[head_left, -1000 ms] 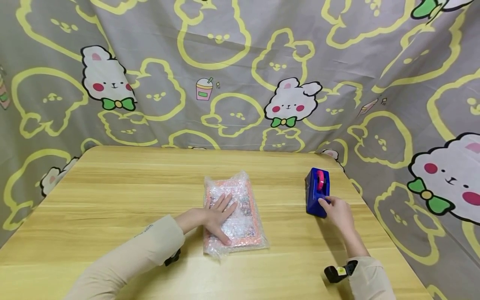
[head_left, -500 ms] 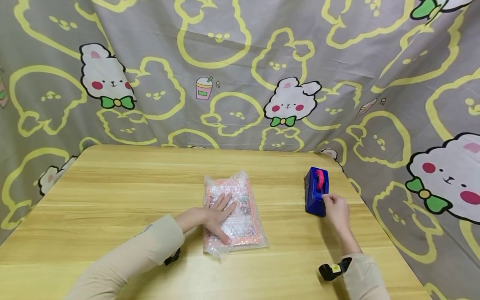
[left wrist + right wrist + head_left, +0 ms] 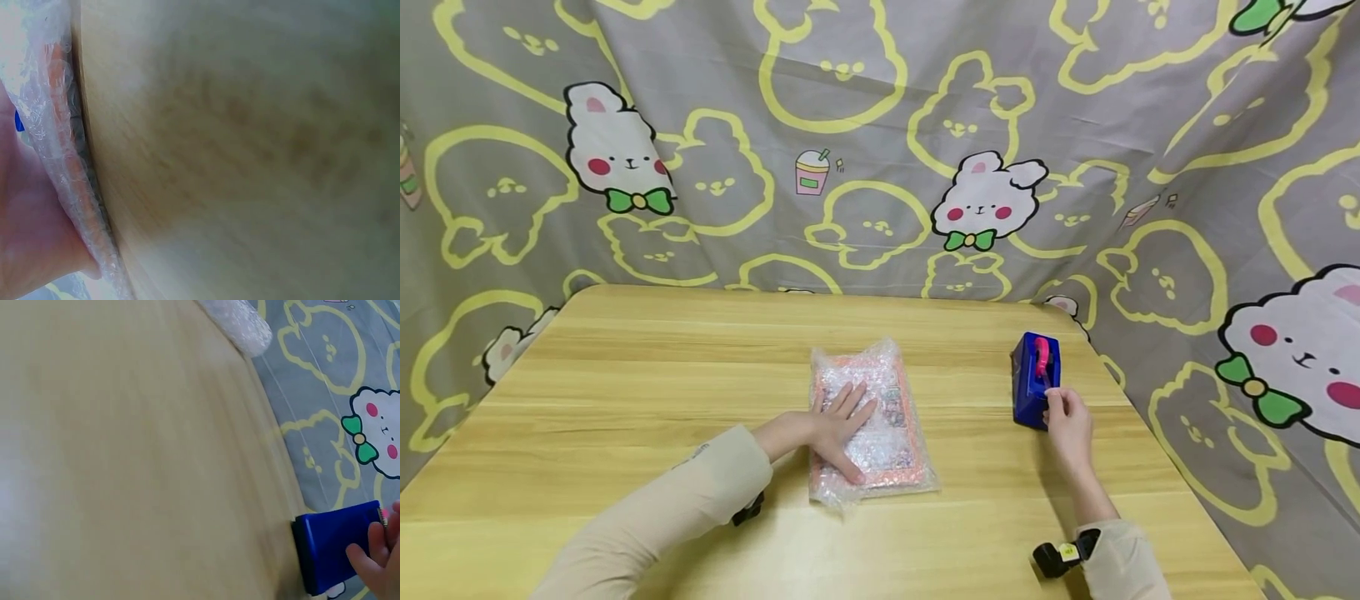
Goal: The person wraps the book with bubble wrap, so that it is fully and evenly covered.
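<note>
A flat rectangular item with an orange border, wrapped in bubble wrap (image 3: 891,458), lies on the wooden table in the head view. My left hand (image 3: 835,435) rests flat on it with fingers spread; the left wrist view shows the wrap's edge (image 3: 69,156) beside the palm. To the right stands a blue tape dispenser (image 3: 1026,392) with a pink-cored tape roll (image 3: 1042,354). At its near end my right hand (image 3: 1070,427) pinches the end of the clear tape between thumb and fingers. In the right wrist view, the fingers partly cover the dispenser's toothed cutter (image 3: 382,516).
The wooden table (image 3: 662,358) reaches back to a grey curtain (image 3: 865,92) printed with rabbits, which also hangs along both sides. Table surface separates the wrapped item from the dispenser. A black wrist camera (image 3: 1056,560) is strapped to the right wrist.
My right hand's fingers have gone from touching the dispenser's front to pinching the tape end, and a short strip now shows lifted toward the roll. The left hand stays on the wrapped item.
</note>
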Demonstrator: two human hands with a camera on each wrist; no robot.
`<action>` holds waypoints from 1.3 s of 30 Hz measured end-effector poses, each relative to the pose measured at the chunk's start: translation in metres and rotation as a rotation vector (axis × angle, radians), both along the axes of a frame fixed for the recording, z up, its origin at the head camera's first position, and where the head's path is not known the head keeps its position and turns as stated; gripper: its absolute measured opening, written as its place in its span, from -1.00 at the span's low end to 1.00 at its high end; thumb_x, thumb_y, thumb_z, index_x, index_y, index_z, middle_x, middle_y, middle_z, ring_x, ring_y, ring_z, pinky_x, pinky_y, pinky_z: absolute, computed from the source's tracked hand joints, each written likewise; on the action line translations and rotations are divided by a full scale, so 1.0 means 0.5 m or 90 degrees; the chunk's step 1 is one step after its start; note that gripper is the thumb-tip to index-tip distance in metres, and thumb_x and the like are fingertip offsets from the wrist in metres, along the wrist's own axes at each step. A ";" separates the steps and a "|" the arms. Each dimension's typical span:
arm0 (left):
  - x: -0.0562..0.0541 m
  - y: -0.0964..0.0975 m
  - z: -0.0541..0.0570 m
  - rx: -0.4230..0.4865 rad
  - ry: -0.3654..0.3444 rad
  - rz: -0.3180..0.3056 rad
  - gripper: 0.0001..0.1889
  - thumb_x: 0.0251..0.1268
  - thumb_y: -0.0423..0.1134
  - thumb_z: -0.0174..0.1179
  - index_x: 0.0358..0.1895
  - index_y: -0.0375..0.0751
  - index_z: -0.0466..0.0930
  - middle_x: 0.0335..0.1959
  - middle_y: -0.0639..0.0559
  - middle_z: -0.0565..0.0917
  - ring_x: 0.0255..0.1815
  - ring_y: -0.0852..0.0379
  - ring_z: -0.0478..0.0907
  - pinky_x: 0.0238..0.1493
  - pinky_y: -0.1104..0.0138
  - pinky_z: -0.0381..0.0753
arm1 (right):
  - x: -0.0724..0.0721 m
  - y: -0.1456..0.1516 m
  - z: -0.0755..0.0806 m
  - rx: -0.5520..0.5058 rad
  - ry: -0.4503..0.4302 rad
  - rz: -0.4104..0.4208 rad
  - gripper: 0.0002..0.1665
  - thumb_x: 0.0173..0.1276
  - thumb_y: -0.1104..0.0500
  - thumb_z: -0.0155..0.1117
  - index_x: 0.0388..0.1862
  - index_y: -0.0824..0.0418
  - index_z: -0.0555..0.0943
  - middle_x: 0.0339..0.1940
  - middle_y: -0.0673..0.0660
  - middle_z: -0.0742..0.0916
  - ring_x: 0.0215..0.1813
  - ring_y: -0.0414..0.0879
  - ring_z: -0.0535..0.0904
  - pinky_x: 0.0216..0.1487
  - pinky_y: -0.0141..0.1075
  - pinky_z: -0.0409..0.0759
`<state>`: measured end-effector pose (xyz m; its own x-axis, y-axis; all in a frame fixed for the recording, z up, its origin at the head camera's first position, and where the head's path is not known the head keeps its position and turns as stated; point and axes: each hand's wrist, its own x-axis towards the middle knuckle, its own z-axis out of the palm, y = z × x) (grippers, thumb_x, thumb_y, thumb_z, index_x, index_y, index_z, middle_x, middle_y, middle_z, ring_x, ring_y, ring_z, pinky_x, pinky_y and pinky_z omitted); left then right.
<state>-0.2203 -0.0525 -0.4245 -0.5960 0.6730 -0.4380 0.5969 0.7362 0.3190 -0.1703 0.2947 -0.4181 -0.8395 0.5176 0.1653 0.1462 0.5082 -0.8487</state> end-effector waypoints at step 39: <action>0.000 0.001 0.002 0.003 0.007 0.000 0.24 -0.14 0.36 0.21 0.44 -0.07 -0.45 0.40 -0.13 -0.60 0.39 -0.11 -0.66 0.25 -0.18 -0.59 | 0.048 0.036 -0.023 -0.360 -0.091 0.073 -0.80 0.37 0.28 -0.29 -0.26 0.32 0.34 -0.70 -0.08 0.52 -0.68 -0.30 0.51 -0.53 -0.45 0.57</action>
